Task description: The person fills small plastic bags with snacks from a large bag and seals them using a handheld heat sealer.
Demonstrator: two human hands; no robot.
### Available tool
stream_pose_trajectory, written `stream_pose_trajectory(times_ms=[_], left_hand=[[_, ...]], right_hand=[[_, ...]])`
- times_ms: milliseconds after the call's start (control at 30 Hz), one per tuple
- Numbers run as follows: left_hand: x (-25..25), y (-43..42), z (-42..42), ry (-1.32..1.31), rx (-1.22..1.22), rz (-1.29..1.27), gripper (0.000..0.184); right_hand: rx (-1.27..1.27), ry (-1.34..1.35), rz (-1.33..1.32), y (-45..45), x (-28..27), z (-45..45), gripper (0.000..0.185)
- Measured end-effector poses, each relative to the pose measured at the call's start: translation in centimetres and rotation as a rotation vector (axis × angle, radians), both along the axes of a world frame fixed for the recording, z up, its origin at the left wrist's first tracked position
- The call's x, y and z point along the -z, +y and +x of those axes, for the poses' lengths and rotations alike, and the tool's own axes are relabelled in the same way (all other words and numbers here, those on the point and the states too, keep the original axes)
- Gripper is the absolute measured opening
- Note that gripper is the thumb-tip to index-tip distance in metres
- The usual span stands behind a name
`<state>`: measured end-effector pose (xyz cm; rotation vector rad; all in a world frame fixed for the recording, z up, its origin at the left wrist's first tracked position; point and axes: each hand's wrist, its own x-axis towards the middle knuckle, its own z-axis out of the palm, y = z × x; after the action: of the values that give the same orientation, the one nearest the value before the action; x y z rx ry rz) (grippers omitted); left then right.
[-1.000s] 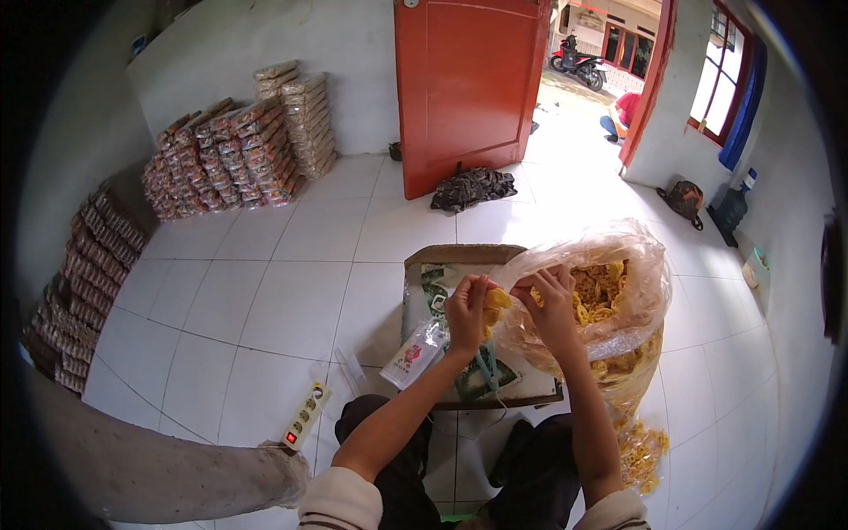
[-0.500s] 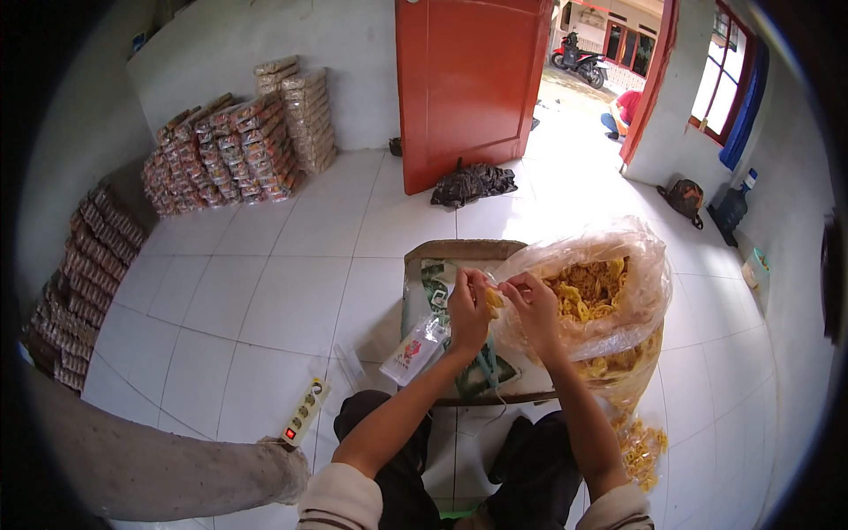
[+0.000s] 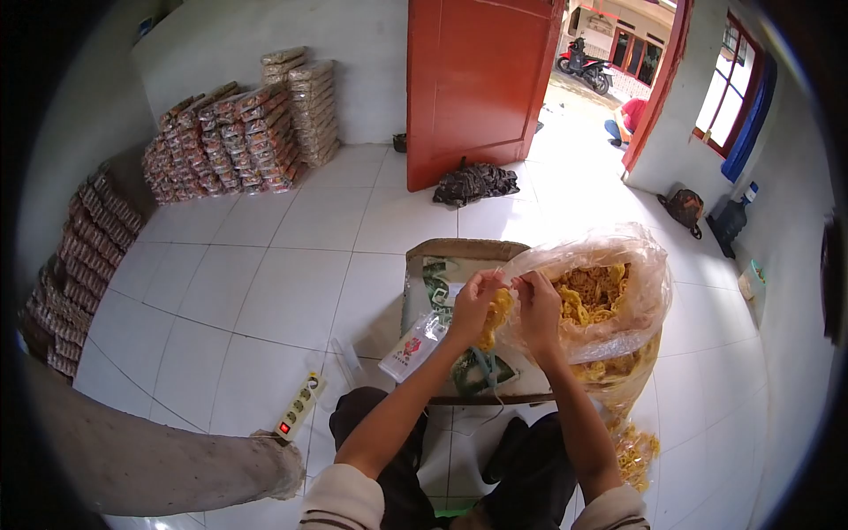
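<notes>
Both hands are raised over a low box-like surface (image 3: 521, 389). My left hand (image 3: 477, 305) is closed on a small clear bag of yellow snacks (image 3: 496, 320), which hangs below its fingers. Close beside it, the fingertips of my right hand (image 3: 537, 307) are pinched together near the bag's top; what they hold is too small to make out. A large open plastic bag of yellow snacks (image 3: 594, 291) stands to the right. On the surface lie a white printed packet of plastic bags (image 3: 413, 347) and a light blue tool (image 3: 486, 367) with a cord.
Packed bundles (image 3: 225, 141) are stacked by the back wall, more (image 3: 84, 265) at the left. A power strip (image 3: 300, 407) lies on the floor. A black bag (image 3: 475, 184) lies by the red door (image 3: 473, 88). Snack bags (image 3: 634, 455) sit at the lower right. A person (image 3: 629, 117) crouches outside.
My hands have drawn slightly apart at the small bag's top after coming close together. More of the yellow snacks shows between them. The camera view has shifted a little.
</notes>
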<state>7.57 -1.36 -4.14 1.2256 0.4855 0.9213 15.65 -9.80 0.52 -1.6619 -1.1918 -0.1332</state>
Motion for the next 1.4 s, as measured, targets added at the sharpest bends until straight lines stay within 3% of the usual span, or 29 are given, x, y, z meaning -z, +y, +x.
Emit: stream_pose_trajectory(times_ms=[33, 167, 233, 333, 400, 433, 500, 633, 733, 800, 933, 1000, 1100, 1233, 1300, 1400], left_hand=[[0.4, 0.2, 0.0, -0.071, 0.163, -0.001, 0.028], [0.5, 0.3, 0.0, -0.073, 0.182, 0.002, 0.025], [0.2, -0.2, 0.0, -0.089, -0.002, 0.117, 0.024], [-0.3, -0.3, -0.2, -0.014, -0.159, 0.142, 0.023], [-0.7, -0.1, -0.3, -0.025, -0.205, 0.151, 0.02], [-0.8, 0.0, -0.3, -0.04, -0.249, 0.161, 0.018], [-1.1, 0.0, -0.6, -0.029, -0.256, 0.193, 0.017], [-1.8, -0.1, -1.3, 0.061, -0.198, 0.271, 0.022], [-2.1, -0.2, -1.6, 0.134, -0.181, 0.285, 0.022], [-2.2, -0.3, -1.6, 0.152, -0.2, 0.31, 0.021], [-2.0, -0.3, -1.7, 0.205, -0.206, 0.391, 0.024], [-2.0, -0.2, -1.9, 0.204, -0.188, 0.412, 0.024], [-2.2, -0.1, -2.0, 0.211, -0.163, 0.446, 0.025], [-3.0, -0.2, -2.3, 0.28, -0.193, 0.481, 0.023], [-3.2, -0.4, -2.6, 0.297, -0.242, 0.531, 0.023], [-3.7, -0.7, -2.9, 0.323, -0.293, 0.593, 0.022]], right_hand=[[0.0, -0.001, -0.001, -0.1, 0.0, 0.2, 0.008], [-0.015, -0.022, 0.002, -0.2, 0.1, 0.9, 0.009], [-0.018, -0.042, -0.004, -0.4, 0.0, 1.0, 0.009], [-0.062, 0.162, -0.034, -0.5, -0.4, 1.0, 0.01], [-0.297, 0.396, 0.046, -0.7, -0.6, 1.4, 0.015], [-0.297, 0.396, 0.045, -0.8, -0.5, 1.8, 0.015], [-0.471, 0.464, -0.067, -1.1, 0.1, 2.5, 0.024], [-0.493, 0.516, -0.031, -1.3, 0.7, 3.3, 0.029], [-0.551, 0.497, -0.056, -1.6, 0.1, 3.7, 0.025], [-0.54, 0.289, -0.199, -1.8, -0.4, 3.6, 0.018], [-0.559, 0.303, -0.256, -1.9, -0.2, 3.4, 0.013], [-0.585, 0.09, -0.234, -1.9, 0.0, 4.0, 0.012], [-0.607, 0.198, -0.256, -2.1, -0.1, 4.3, 0.013], [-0.492, 0.113, -0.251, -2.2, -0.6, 3.8, 0.016], [-0.433, 0.528, -0.198, -1.9, -0.6, 3.0, 0.021], [-0.325, 0.625, -0.029, -1.4, -1.0, 0.9, 0.026]])
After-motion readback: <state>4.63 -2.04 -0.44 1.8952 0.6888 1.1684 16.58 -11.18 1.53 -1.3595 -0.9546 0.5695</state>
